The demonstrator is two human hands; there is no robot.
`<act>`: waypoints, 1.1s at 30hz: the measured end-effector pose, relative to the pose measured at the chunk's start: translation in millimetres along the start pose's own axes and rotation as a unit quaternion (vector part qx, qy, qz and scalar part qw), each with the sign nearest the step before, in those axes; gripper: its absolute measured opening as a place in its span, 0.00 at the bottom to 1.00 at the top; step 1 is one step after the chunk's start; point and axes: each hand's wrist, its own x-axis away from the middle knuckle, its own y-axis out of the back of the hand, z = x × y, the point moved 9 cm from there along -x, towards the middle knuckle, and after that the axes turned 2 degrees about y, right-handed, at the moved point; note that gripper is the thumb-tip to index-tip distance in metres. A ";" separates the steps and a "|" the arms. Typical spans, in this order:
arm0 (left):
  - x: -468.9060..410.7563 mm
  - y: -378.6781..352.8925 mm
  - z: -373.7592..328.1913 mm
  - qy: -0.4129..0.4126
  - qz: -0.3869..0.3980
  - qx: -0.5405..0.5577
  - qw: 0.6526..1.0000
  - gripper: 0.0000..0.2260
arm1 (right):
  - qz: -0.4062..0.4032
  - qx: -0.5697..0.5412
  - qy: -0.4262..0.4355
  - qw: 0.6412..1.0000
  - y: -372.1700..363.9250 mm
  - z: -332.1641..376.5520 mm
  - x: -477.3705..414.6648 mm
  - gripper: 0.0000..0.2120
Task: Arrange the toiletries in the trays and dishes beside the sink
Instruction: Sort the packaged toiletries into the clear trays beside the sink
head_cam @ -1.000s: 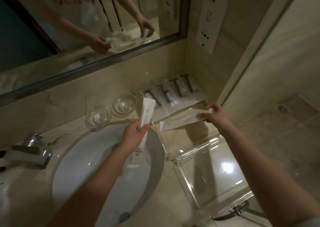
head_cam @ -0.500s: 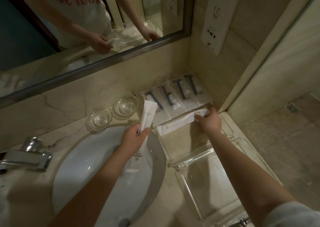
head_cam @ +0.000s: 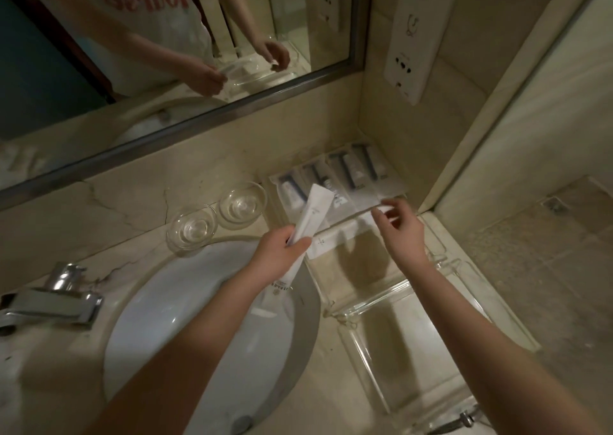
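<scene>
Held packet: a long white packet (head_cam: pixel 313 209) in the left hand (head_cam: pixel 282 252), gripped round its middle; the upper end tilts up and right toward the kits (head_cam: pixel 331 182), the printed lower end hangs over the sink (head_cam: pixel 199 318)
Left grip: fingers and thumb curled round the packet, above the sink's right rim and just left of the tray (head_cam: pixel 371 297)
Laid packet: a second white packet (head_cam: pixel 335 239) lies flat at the tray's far end, long axis running near-left to far-right, just in front of the row of kits
Right side: the right hand (head_cam: pixel 403 232) hovers over the laid packet's right end, fingers loosely curled, fingertips at that end; pinch or bare touch, I cannot tell
Key relation: bare tray floor lies right of the left hand and on the near side of the laid packet; the left hand is the nearer one and has the load
Likely next: turn the held packet to match the laid one's axis, then lower it alongside
Risk: the thin packet may slide on the clear tray or overlap its neighbour
Elsewhere: two glass dishes (head_cam: pixel 243 202) stand left of the kits
</scene>
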 end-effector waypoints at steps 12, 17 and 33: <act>1.5 18.7 -0.6 -0.002 -0.016 -0.006 1.000 0.13 | 0.108 -0.237 -0.018 0.965 -6.5 55.2 20.9 0.08; 25.7 75.4 40.7 0.095 -0.261 0.129 0.952 0.26 | 0.005 -0.415 -0.128 0.900 -3.1 24.2 42.6 0.09; 25.2 -13.8 -43.3 -0.058 0.084 0.057 0.993 0.06 | 0.204 -0.129 0.026 0.970 -9.0 68.5 52.5 0.12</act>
